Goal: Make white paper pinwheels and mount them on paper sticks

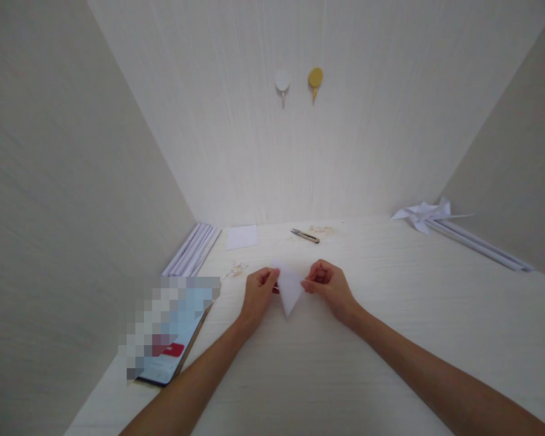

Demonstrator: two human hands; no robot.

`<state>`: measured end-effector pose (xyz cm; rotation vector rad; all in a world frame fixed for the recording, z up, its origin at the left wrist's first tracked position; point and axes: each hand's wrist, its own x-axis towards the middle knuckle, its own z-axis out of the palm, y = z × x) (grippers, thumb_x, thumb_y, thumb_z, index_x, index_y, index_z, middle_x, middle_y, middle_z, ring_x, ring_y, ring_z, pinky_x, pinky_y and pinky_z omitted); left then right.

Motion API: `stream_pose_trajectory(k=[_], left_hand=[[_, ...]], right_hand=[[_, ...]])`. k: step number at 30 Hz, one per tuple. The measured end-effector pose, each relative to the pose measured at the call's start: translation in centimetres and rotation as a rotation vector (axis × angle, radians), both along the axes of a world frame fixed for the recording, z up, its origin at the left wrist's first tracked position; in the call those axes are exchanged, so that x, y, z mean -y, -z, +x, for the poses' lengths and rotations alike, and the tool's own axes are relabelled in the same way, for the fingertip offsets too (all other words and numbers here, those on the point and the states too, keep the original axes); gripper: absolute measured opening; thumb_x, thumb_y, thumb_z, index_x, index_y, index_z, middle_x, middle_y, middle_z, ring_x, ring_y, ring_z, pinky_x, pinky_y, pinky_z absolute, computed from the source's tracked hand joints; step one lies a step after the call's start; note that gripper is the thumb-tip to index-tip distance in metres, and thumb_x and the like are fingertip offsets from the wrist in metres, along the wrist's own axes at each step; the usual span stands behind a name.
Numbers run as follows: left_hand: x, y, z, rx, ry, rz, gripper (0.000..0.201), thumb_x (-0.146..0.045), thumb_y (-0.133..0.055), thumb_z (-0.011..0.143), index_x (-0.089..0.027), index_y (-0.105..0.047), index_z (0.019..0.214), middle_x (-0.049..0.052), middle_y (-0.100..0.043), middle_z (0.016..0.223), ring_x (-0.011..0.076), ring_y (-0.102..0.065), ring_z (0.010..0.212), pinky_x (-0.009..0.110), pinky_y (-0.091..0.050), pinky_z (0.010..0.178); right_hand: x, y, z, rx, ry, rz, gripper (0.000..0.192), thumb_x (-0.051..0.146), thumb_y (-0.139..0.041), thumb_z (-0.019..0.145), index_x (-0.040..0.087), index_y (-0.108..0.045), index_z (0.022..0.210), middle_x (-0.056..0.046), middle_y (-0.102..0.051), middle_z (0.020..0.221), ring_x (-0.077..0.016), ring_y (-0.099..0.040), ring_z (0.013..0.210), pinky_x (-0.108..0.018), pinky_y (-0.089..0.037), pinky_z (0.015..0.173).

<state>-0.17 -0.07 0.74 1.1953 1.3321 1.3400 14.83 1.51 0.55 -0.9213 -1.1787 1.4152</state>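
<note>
A piece of white paper (pixel 290 289), kite-like in outline with a point toward me, is held up in the middle of the table. My left hand (pixel 260 292) pinches its left edge between thumb and fingers. At its right corner, my right hand (pixel 329 286) pinches the paper with thumb and forefinger, the other fingers curled. Beyond the hands lies a pair of thread snips (pixel 306 236). To the left of it sits a flat white paper sheet (pixel 242 237).
Rolled white paper sticks (pixel 193 249) lie along the left wall, near a phone (pixel 172 339), partly pixelated. A paper pinwheel (pixel 423 215) and more paper sticks (pixel 479 244) rest along the right wall. Small scraps (pixel 236 269) lie on the table. Two hooks (pixel 315 77) are on the back wall.
</note>
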Motion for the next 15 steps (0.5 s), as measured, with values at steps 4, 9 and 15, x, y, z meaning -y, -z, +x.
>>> stream_pose_trajectory(k=[4, 9, 15], left_hand=[[-0.03, 0.07, -0.10, -0.063, -0.069, 0.054, 0.024, -0.034, -0.054, 0.066, -0.014, -0.057, 0.053, -0.002, -0.052, 0.048, 0.0088, -0.044, 0.047, 0.020, -0.035, 0.046], [0.30, -0.05, 0.28, -0.036, -0.049, 0.052, 0.026, -0.039, -0.053, 0.067, -0.014, -0.059, 0.060, 0.000, -0.054, 0.053, 0.0104, -0.047, 0.051, 0.021, -0.037, 0.047], [0.75, 0.07, 0.73, -0.053, -0.011, 0.059, 0.026, -0.037, -0.051, 0.068, -0.015, -0.054, 0.055, -0.003, -0.048, 0.049, 0.0090, -0.041, 0.049, 0.020, -0.032, 0.046]], right_hand=[[0.25, -0.40, -0.13, 0.027, -0.038, -0.009, 0.030, 0.017, -0.073, 0.043, 0.017, -0.045, 0.052, 0.006, -0.054, 0.044, -0.0072, -0.048, 0.041, -0.021, -0.036, 0.043], [0.24, -0.46, -0.07, -0.009, -0.002, -0.004, 0.030, 0.018, -0.074, 0.043, 0.017, -0.045, 0.052, 0.005, -0.054, 0.044, -0.0072, -0.047, 0.041, -0.021, -0.036, 0.043], [0.02, -0.05, 0.08, -0.023, 0.007, 0.033, 0.028, 0.017, -0.072, 0.046, 0.018, -0.045, 0.056, 0.006, -0.053, 0.046, -0.0068, -0.047, 0.043, -0.020, -0.034, 0.044]])
